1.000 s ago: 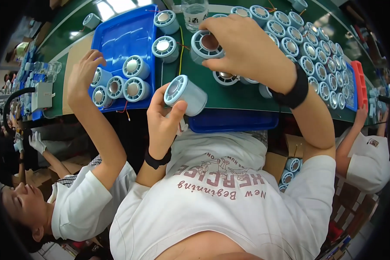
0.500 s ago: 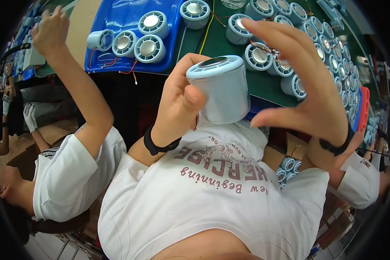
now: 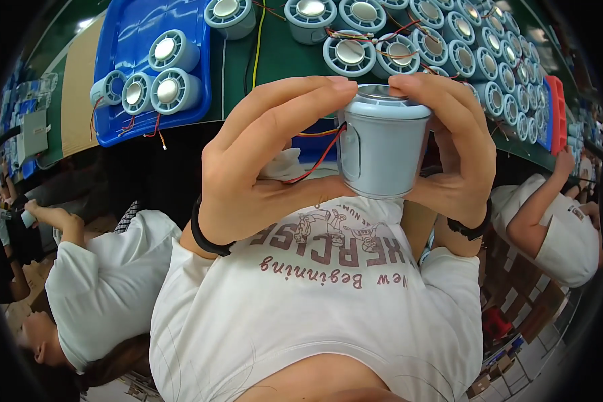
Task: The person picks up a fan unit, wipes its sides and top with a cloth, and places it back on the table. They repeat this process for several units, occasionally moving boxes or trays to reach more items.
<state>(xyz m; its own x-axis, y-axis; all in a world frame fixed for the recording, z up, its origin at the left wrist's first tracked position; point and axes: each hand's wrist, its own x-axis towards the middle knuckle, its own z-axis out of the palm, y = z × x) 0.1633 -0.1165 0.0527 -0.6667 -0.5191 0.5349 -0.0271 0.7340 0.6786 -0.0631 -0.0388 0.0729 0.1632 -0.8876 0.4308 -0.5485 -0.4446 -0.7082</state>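
Observation:
Between both hands, in front of my chest, a light blue cylindrical housing [image 3: 382, 154] is held upright, with a silver disc in its top. My left hand [image 3: 258, 144] grips it from the left, fingertips at the top rim and thumb low on the side. On the opposite side my right hand [image 3: 459, 137] is closed around it the same way, its fingers on the top edge. Red and orange wires [image 3: 321, 161] run from the housing's left side toward my left palm. Something whitish behind the left fingers is too hidden to name.
A blue tray [image 3: 124, 40] with several similar housings lies on the green table at the left. Many more housings [image 3: 462, 57] with loose wires crowd the table's right, near a red bin [image 3: 556, 114]. Co-workers sit close on the left [image 3: 120, 288] and right [image 3: 549, 228].
My right hand has come in from the right and closed on the housing. The housing has been turned, so its wires now show, and shifted slightly right. The left co-worker's raised arm has lowered.

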